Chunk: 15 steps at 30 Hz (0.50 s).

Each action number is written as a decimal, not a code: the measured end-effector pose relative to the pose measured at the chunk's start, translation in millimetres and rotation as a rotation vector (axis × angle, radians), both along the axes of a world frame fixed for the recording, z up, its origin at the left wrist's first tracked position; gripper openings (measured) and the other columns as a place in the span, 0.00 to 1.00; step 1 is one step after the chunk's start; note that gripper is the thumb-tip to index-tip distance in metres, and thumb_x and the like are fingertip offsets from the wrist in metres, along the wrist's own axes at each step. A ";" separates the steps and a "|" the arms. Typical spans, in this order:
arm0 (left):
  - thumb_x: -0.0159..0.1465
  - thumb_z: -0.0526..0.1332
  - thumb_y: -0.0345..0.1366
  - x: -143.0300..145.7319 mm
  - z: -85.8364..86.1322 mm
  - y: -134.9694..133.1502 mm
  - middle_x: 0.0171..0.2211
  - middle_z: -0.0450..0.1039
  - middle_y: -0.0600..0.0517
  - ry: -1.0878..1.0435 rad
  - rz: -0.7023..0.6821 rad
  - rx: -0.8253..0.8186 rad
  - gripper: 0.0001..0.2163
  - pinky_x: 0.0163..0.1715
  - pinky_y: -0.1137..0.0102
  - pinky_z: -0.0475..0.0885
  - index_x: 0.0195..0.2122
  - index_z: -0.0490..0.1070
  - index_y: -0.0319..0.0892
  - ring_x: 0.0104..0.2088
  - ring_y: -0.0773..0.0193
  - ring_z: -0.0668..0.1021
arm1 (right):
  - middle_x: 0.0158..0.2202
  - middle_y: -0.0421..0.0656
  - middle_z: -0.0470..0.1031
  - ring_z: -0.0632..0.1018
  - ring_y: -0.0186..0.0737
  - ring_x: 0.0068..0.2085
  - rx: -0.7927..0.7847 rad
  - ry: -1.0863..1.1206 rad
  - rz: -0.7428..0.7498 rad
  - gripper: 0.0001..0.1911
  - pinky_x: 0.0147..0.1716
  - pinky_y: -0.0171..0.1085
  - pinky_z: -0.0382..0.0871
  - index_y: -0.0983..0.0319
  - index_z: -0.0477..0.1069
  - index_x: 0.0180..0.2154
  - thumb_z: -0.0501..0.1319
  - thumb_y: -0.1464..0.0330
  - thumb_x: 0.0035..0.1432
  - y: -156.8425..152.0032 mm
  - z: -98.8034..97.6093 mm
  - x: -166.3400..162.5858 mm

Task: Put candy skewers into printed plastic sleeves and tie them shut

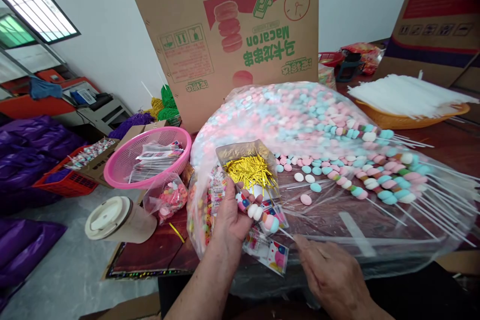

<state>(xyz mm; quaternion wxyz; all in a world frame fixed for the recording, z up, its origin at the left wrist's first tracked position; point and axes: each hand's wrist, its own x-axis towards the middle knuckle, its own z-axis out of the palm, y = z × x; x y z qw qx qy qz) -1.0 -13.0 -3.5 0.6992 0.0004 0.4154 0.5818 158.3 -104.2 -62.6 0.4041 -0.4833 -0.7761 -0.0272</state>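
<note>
My left hand (232, 217) closes around the upper end of a candy skewer (256, 211), where a printed wrapper with coloured dots shows between the fingers. Pink, white and blue marshmallow-like pieces are threaded on it. The skewer's white stick is pinched in my right hand (328, 265), whose fingertips are partly hidden. Printed clear bags (268, 250) lie under my hands. Just beyond my left hand is an open bag of gold twist ties (252, 172). Loose candy pieces (309, 178) and several finished-looking skewers (390, 180) lie on the clear plastic sheet to the right.
A large heap of candies (270, 115) in clear plastic stands before a cardboard box (232, 25). At left are a pink basket (112, 167) of printed packets and a lidded cup (120, 220). White sticks (408, 92) fill an orange basket (408, 119) at right.
</note>
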 end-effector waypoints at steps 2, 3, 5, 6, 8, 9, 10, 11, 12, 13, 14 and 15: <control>0.63 0.53 0.46 4.5 -6.0 -3.1 0.14 0.63 0.57 0.037 0.038 -0.016 0.16 0.27 0.67 0.73 0.24 0.64 0.41 0.16 0.68 0.69 | 0.23 0.45 0.75 0.74 0.38 0.22 0.072 -0.074 -0.035 0.12 0.24 0.35 0.65 0.68 0.72 0.37 0.50 0.77 0.58 1.0 -3.0 -1.1; 0.63 0.52 0.47 5.9 -8.9 -4.6 0.14 0.64 0.56 0.046 0.047 -0.008 0.16 0.27 0.66 0.73 0.24 0.63 0.41 0.16 0.67 0.70 | 0.24 0.46 0.76 0.75 0.38 0.22 0.065 -0.061 -0.033 0.12 0.24 0.35 0.65 0.68 0.71 0.38 0.50 0.76 0.58 1.2 -4.0 -1.9; 0.62 0.53 0.48 5.0 -13.4 -6.5 0.17 0.67 0.54 0.052 0.039 0.018 0.17 0.28 0.65 0.74 0.23 0.63 0.40 0.19 0.65 0.73 | 0.26 0.46 0.77 0.76 0.38 0.24 -0.021 0.032 0.011 0.12 0.25 0.33 0.67 0.68 0.70 0.39 0.50 0.74 0.60 0.9 -3.6 -2.9; 0.62 0.53 0.47 2.6 -15.0 -6.8 0.18 0.68 0.53 0.058 0.018 0.033 0.17 0.29 0.64 0.74 0.24 0.64 0.40 0.20 0.64 0.74 | 0.27 0.45 0.77 0.77 0.37 0.26 -0.105 0.098 0.054 0.12 0.26 0.32 0.68 0.67 0.70 0.40 0.49 0.73 0.60 0.3 -1.8 -2.8; 0.62 0.56 0.44 -5.7 -17.1 -6.1 0.23 0.72 0.50 0.077 -0.052 0.075 0.14 0.33 0.63 0.74 0.27 0.67 0.38 0.24 0.63 0.76 | 0.27 0.43 0.76 0.76 0.36 0.27 -0.353 0.231 0.165 0.12 0.26 0.30 0.67 0.64 0.70 0.39 0.48 0.70 0.62 -0.9 5.5 -1.2; 0.61 0.58 0.40 -10.7 -17.9 -5.4 0.26 0.74 0.48 0.081 -0.095 0.108 0.10 0.36 0.62 0.73 0.30 0.69 0.37 0.27 0.62 0.77 | 0.26 0.41 0.75 0.75 0.35 0.27 -0.495 0.291 0.217 0.12 0.26 0.29 0.67 0.62 0.70 0.37 0.48 0.69 0.63 -1.3 10.3 -0.1; 0.60 0.59 0.37 -15.5 -18.6 -4.6 0.30 0.75 0.47 0.068 -0.134 0.148 0.07 0.39 0.61 0.73 0.34 0.70 0.37 0.30 0.61 0.78 | 0.25 0.40 0.73 0.74 0.34 0.27 -0.632 0.347 0.257 0.14 0.25 0.29 0.65 0.62 0.69 0.34 0.47 0.66 0.63 -1.5 15.1 1.1; 0.60 0.59 0.33 -19.6 -19.3 -3.8 0.33 0.75 0.47 0.039 -0.160 0.192 0.07 0.41 0.60 0.72 0.38 0.70 0.37 0.32 0.60 0.78 | 0.24 0.39 0.71 0.72 0.33 0.25 -0.752 0.399 0.284 0.15 0.24 0.29 0.64 0.61 0.69 0.31 0.47 0.64 0.64 -1.5 19.3 2.2; 0.59 0.60 0.31 -22.7 -19.9 -3.2 0.35 0.75 0.48 0.001 -0.165 0.235 0.09 0.43 0.59 0.71 0.41 0.70 0.39 0.34 0.60 0.78 | 0.23 0.39 0.69 0.69 0.32 0.24 -0.852 0.448 0.301 0.17 0.23 0.28 0.62 0.61 0.68 0.29 0.47 0.62 0.63 -1.2 22.3 2.8; 0.58 0.60 0.29 -24.3 -20.6 -2.8 0.36 0.75 0.48 -0.039 -0.154 0.272 0.11 0.44 0.58 0.70 0.43 0.69 0.41 0.34 0.61 0.78 | 0.21 0.38 0.67 0.67 0.31 0.22 -0.929 0.495 0.311 0.18 0.21 0.28 0.59 0.61 0.67 0.28 0.47 0.59 0.63 -0.7 23.9 3.1; 0.58 0.59 0.28 -24.4 -21.2 -2.7 0.34 0.75 0.50 -0.078 -0.135 0.303 0.12 0.45 0.57 0.69 0.43 0.69 0.42 0.33 0.62 0.78 | 0.20 0.37 0.64 0.64 0.30 0.21 -0.992 0.541 0.313 0.19 0.20 0.29 0.57 0.62 0.67 0.28 0.47 0.58 0.62 -0.1 24.0 2.9; 0.58 0.59 0.29 -23.2 -21.7 -2.8 0.31 0.75 0.52 -0.111 -0.120 0.329 0.12 0.46 0.57 0.69 0.44 0.69 0.42 0.31 0.63 0.78 | 0.18 0.35 0.61 0.61 0.29 0.20 -1.046 0.586 0.312 0.19 0.19 0.29 0.54 0.62 0.66 0.28 0.48 0.56 0.62 0.5 23.0 2.2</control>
